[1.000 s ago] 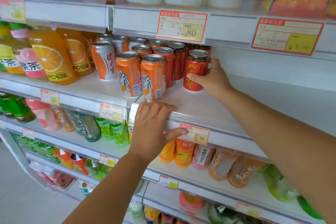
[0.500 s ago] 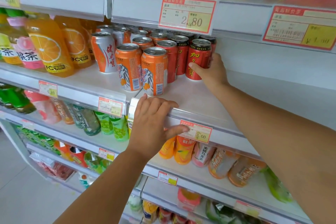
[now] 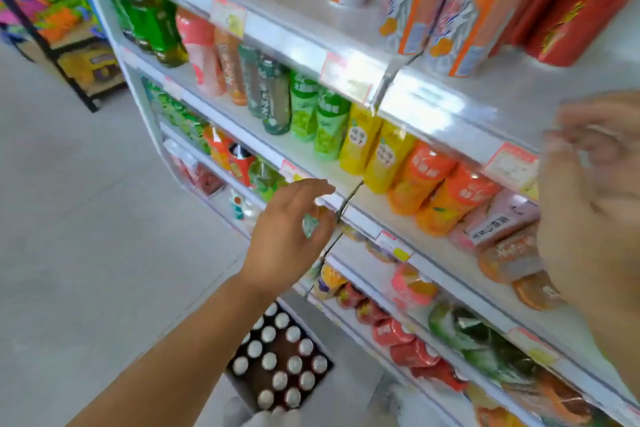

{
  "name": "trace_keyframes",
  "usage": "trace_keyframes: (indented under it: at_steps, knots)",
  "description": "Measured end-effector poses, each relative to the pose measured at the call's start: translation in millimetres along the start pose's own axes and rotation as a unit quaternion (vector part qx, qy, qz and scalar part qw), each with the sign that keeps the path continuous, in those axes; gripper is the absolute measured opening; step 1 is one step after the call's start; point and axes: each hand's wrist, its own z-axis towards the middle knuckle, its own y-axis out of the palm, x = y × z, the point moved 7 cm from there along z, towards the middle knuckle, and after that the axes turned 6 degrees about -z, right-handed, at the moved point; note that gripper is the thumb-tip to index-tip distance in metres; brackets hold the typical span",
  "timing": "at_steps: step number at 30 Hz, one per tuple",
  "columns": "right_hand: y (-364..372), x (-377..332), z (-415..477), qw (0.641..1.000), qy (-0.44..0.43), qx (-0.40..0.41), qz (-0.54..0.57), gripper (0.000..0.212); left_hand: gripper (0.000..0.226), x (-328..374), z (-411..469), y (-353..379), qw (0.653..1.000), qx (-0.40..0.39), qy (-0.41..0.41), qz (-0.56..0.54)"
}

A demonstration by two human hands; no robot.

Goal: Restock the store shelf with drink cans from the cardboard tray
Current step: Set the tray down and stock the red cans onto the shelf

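The view is tilted down and blurred. The cardboard tray (image 3: 239,386) stands on the floor at the foot of the shelf, with several silver-topped cans (image 3: 277,360) upright in it. Red cans (image 3: 575,14) and orange cans (image 3: 464,10) stand on the white shelf (image 3: 519,94) at the top right. My left hand (image 3: 287,239) hangs in the air in front of the lower shelves, fingers relaxed, holding nothing. At the right edge my right hand (image 3: 595,204) is off the shelf, blurred, its fingers loosely curled and empty.
Lower shelves hold rows of green, yellow, orange and pink bottles (image 3: 398,156), behind price tags (image 3: 512,163). Grey floor (image 3: 86,253) spreads to the left. A dark rack (image 3: 69,55) with colourful goods stands at the far left.
Both hands have come off the shelf: the right let go of the red can, the left left the shelf edge. The view has swung down towards the floor and the tray.
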Motion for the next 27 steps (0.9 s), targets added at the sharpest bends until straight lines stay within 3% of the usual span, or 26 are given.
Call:
trace_keyframes:
  at_steps: [2,4,5,7,10,14,19,24,27]
  knots:
    - [59.2,-0.7,-38.5,0.997,0.013,-0.061,0.055,0.023,0.031,-78.7,-57.3,2.3,0.984,-0.043,-0.170,0.031]
    - [130.1,6.8,-81.2,0.993,0.053,-0.083,0.071,0.021,0.036,-145.3,-121.1,3.0,0.944,-0.076,-0.316,0.061]
    - [173.7,17.3,-105.7,0.986,0.079,-0.131,0.061,0.024,0.038,-173.0,-154.7,5.5,0.916,-0.100,-0.381,0.078]
    - [260.0,51.6,-158.7,0.953,0.151,-0.258,0.052,0.031,0.042,-218.9,-220.1,14.8,0.859,-0.141,-0.483,0.096]
    - [373.1,116.8,-249.4,0.875,0.259,-0.407,0.028,0.034,0.042,-277.0,-304.4,44.0,0.797,-0.173,-0.572,0.080]
    - [496.6,190.5,-362.3,0.803,0.278,-0.527,-0.026,0.033,0.048,-365.0,-388.8,106.9,0.751,-0.192,-0.630,0.039]
    - [622.9,274.0,-474.8,0.762,0.281,-0.581,-0.050,0.043,0.055,-479.4,-456.4,195.2,0.748,-0.162,-0.643,-0.006]
    - [702.0,328.8,-573.0,0.725,0.287,-0.624,-0.053,0.057,0.059,-573.2,-487.8,253.7,0.793,-0.150,-0.591,0.017]
    - [723.4,341.5,-616.9,0.702,0.281,-0.652,-0.061,0.075,0.067,-611.1,-497.4,268.6,0.814,-0.184,-0.546,0.075]
